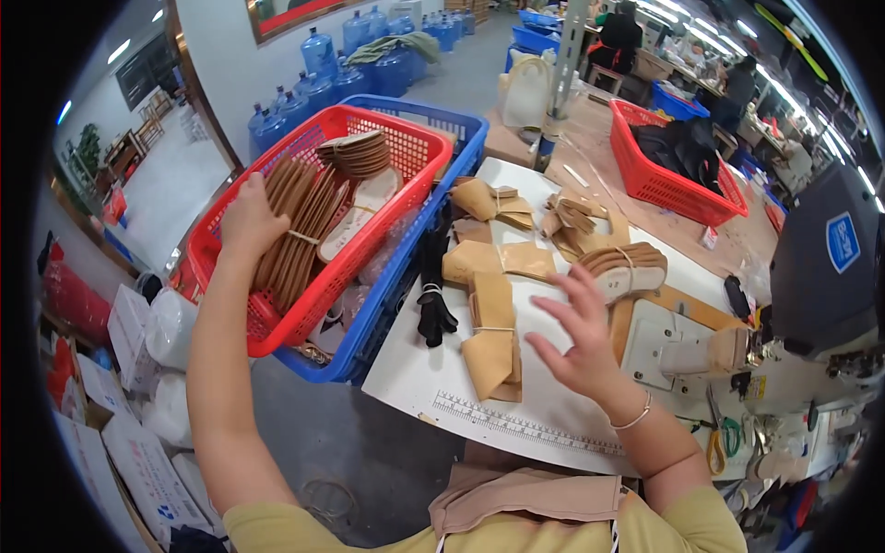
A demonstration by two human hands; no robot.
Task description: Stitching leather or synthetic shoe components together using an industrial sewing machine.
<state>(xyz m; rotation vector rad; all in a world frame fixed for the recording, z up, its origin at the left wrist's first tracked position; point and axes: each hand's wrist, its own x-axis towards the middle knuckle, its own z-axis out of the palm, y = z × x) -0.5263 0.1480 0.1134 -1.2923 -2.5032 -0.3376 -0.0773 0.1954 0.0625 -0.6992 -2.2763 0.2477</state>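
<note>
My left hand reaches into a red plastic basket and grips the near-left side of a banded bundle of brown shoe insoles. More insole bundles lie beside it, one with its pale printed face turned up. Over the white table my right hand hovers, fingers spread and holding nothing. Near it lie a banded bundle of insoles and several banded bundles of tan leather-like pieces. Black strips tied in a bundle rest at the table's left edge.
Under the red basket sits a blue crate. A sewing machine stands at the right, with scissors near it. Another red basket holds black material. Blue water jugs line the wall; boxes are stacked lower left.
</note>
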